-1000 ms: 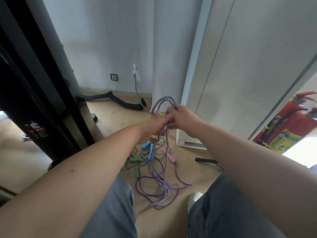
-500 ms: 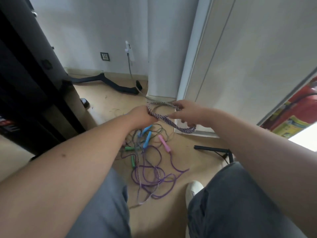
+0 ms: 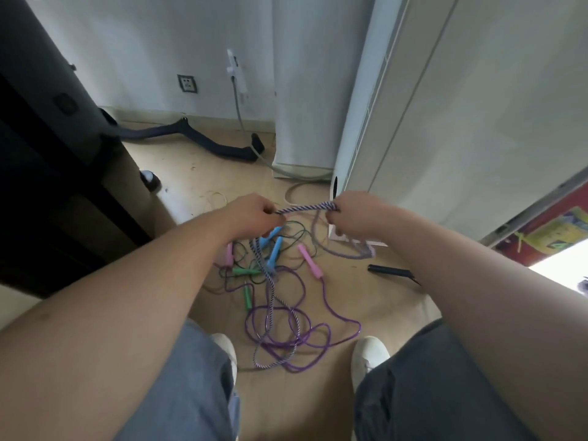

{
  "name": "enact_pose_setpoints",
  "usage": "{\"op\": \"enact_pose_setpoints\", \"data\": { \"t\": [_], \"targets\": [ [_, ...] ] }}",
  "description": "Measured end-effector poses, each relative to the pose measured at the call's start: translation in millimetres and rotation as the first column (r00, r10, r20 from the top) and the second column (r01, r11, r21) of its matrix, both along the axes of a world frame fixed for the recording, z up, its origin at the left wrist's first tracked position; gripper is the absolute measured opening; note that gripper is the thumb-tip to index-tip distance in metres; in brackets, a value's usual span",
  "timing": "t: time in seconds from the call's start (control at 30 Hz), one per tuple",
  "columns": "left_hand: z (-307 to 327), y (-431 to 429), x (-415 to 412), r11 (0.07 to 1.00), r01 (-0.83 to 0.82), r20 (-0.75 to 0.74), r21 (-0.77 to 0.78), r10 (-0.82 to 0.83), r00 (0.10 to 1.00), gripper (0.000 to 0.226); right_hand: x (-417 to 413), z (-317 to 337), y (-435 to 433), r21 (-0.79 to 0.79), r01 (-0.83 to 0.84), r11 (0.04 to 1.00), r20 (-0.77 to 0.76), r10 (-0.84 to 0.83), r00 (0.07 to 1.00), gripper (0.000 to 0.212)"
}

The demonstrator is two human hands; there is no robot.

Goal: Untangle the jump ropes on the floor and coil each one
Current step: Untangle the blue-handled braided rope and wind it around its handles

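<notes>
While purple, green and blue jump ropes (image 3: 280, 300) are lying tangled on the floor (image 3: 375, 300) between two white shoes (image 3: 369, 353), left hand (image 3: 254, 216) and right hand (image 3: 356, 211) are gripping a striped rope (image 3: 302, 207) stretched between them.

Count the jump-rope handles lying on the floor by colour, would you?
Pink handles: 2
Blue handles: 2
Green handles: 2
Black handle, lying apart on the right: 1
Total: 7
</notes>
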State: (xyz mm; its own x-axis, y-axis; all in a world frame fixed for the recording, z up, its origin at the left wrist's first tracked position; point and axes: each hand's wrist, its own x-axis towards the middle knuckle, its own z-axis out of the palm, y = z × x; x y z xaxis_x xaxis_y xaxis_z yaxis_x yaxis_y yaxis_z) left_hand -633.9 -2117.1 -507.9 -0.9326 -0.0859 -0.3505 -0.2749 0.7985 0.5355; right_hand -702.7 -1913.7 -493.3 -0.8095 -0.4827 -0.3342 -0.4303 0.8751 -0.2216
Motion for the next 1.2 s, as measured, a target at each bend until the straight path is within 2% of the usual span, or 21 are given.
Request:
{"op": "enact_pose_setpoints", "data": {
  "t": [0.1, 0.2, 0.23, 0.27, 0.3, 0.33, 0.4, 0.5, 0.57, 0.63, 0.73, 0.8, 0.83, 0.9, 1.03, 1.2],
  "targets": [
    [-8, 3, -1, 0.998, -0.01, -0.007, 0.07, 0.011, 1.0, 0.03, -2, -7, 2, 0.075, 0.034, 0.997, 0.045, -0.037, 0.998, 0.033],
    [-8, 14, -6, 0.993, 0.013, -0.076, 0.113, -0.005, 0.997, 0.026, 3, 2, -9, -0.085, 0.011, 0.996, 0.035, -0.008, 0.999, 0.06],
    [-7, 17, -8, 0.993, 0.022, -0.102, 0.118, -0.009, 0.995, 0.027, 4, 4, -14, -0.15, -0.041, 0.988, 0.024, 0.045, 0.999, 0.058],
    [-7, 19, -10, 0.993, 0.028, -0.129, 0.118, -0.013, 0.992, 0.027, 4, 5, -18, -0.184, -0.094, 0.978, 0.014, 0.098, 0.995, 0.045],
    [-6, 19, -11, 0.993, 0.031, -0.157, 0.112, -0.013, 0.988, 0.026, 5, 4, -22, -0.176, -0.125, 0.976, 0.009, 0.128, 0.992, 0.028],
    [-5, 19, -12, 0.994, 0.035, -0.182, 0.103, -0.016, 0.983, 0.025, 4, 2, -24, -0.17, -0.126, 0.977, 0.001, 0.128, 0.992, 0.022],
    [-5, 16, -14, 0.997, 0.032, -0.186, 0.077, -0.017, 0.982, 0.023, 0, 2, -24, -0.186, -0.065, 0.98, 0.001, 0.066, 0.998, 0.023],
    [-11, 1, -11, 1.0, 0.02, -0.065, -0.015, -0.021, 0.998, 0.028, -6, 3, -17, -0.253, 0.016, 0.967, -0.029, -0.024, 0.999, 0.022],
    [-16, -4, -8, 0.996, 0.033, 0.018, -0.088, -0.032, 0.999, 0.032, -9, 1, -9, -0.202, 0.031, 0.979, -0.013, -0.034, 0.999, 0.025],
    [-17, -4, -5, 0.997, 0.029, 0.037, -0.067, -0.027, 0.999, 0.031, -9, -5, -2, -0.123, 0.017, 0.992, 0.026, -0.014, 1.0, 0.026],
    [-8, 8, -3, 0.996, 0.006, -0.081, 0.088, 0.001, 0.997, 0.026, -3, -4, 3, -0.17, -0.02, 0.985, 0.121, 0.041, 0.992, 0.032],
    [-3, 18, -4, 0.994, 0.045, -0.186, 0.101, -0.026, 0.982, 0.025, 4, 3, 1, -0.291, -0.004, 0.957, 0.229, 0.074, 0.971, 0.036],
    [0, 23, -3, 0.994, 0.067, -0.214, 0.087, -0.048, 0.976, 0.026, 7, 5, -2, -0.327, -0.006, 0.945, 0.236, 0.088, 0.968, 0.03],
    [2, 28, -3, 0.993, 0.092, -0.24, 0.077, -0.071, 0.968, 0.031, 10, 7, -7, -0.346, -0.046, 0.937, 0.149, 0.103, 0.983, 0.023],
    [8, 25, -2, 0.994, 0.095, -0.236, 0.053, -0.079, 0.968, 0.029, 8, 12, -3, -0.305, -0.015, 0.952, 0.007, 0.018, 1.0, 0.033],
    [-1, 1, 1, 0.98, 0.118, 0.003, -0.157, -0.119, 0.993, 0.029, -6, 10, 8, -0.307, 0.149, 0.94, -0.045, -0.17, 0.984, 0.033]
  ]
}}
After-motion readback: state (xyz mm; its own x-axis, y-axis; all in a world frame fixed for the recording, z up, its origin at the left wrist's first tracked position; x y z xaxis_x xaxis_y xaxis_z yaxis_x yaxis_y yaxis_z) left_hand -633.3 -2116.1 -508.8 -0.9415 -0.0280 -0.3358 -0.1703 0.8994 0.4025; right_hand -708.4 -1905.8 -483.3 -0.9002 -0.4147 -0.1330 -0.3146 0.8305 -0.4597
